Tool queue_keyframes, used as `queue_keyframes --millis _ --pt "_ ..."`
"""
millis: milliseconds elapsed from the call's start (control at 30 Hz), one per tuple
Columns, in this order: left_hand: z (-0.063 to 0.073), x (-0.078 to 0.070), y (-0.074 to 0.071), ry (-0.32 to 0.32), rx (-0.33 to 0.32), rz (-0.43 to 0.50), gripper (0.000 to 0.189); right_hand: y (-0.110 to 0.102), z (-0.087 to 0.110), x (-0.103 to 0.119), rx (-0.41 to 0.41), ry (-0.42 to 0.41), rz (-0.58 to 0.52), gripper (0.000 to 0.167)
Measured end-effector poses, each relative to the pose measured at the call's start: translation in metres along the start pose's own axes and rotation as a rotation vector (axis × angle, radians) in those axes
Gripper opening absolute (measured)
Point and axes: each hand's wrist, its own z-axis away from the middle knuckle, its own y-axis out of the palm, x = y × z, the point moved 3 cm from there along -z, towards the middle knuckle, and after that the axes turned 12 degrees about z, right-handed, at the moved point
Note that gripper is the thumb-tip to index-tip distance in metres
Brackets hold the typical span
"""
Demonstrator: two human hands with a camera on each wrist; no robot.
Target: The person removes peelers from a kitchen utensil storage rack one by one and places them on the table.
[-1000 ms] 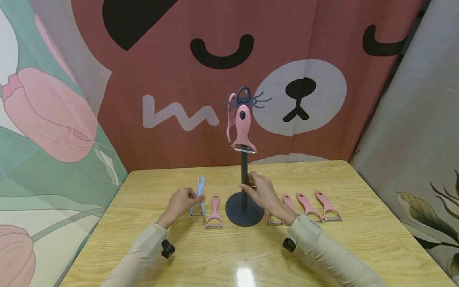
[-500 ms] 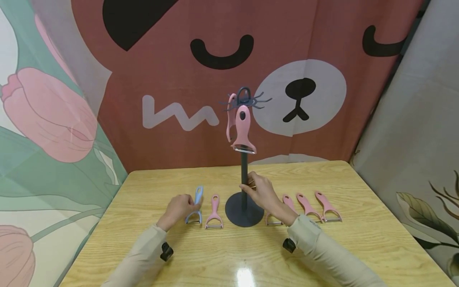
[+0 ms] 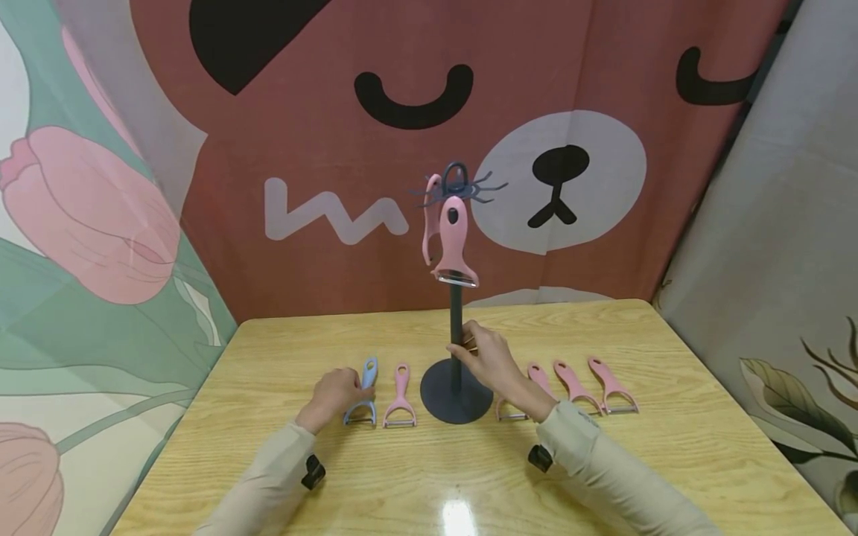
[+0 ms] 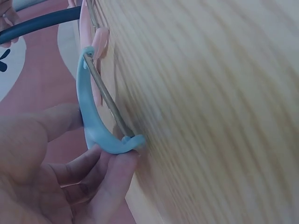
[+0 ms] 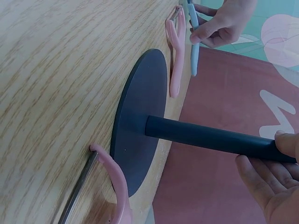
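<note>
My left hand [image 3: 337, 398] pinches a light blue peeler [image 3: 370, 372] at its handle, low over the table on the left. In the left wrist view the thumb and fingers grip the blue peeler [image 4: 96, 126] near its blade end, close to the wood. My right hand [image 3: 488, 356] holds the dark post of a round-based stand [image 3: 457, 402] at the middle. The right wrist view shows thumb and fingers around that post [image 5: 201, 139]. Two pink peelers hang from the stand's hooks, the front one [image 3: 453, 238] facing me.
A pink peeler [image 3: 401, 398] lies between the blue one and the stand. Several more pink peelers lie right of the stand, the outermost [image 3: 612, 387] farthest right, one partly behind my right wrist. Bare hooks [image 3: 492, 186] spread at the stand's top. A patterned cloth [image 3: 322, 134] hangs behind the table.
My left hand has brought the blue peeler down and slightly toward me, beside the lying pink peeler. The right hand has stayed on the post, and the stand has not moved.
</note>
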Motion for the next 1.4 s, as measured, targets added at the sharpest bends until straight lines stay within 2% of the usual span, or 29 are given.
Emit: queue_keyframes --millis 267,900,1167,1400 --pt "-0.001 0.004 0.006 -0.022 0.015 -0.089 0.039 0.001 0.000 0.000 0.008 -0.002 -0.008 0.019" --pt "0.000 0.003 0.008 0.004 0.020 -0.114 0.039 -0.001 0.000 0.001 0.014 0.016 -0.018 0.018" --pt "0.000 0.000 0.003 0.011 -0.033 -0.138 0.034 -0.001 0.001 0.001 0.023 0.018 -0.016 0.019" --pt "0.003 -0.010 -0.004 0.099 -0.129 -0.102 0.029 0.000 0.000 0.000 0.024 0.007 -0.021 0.020"
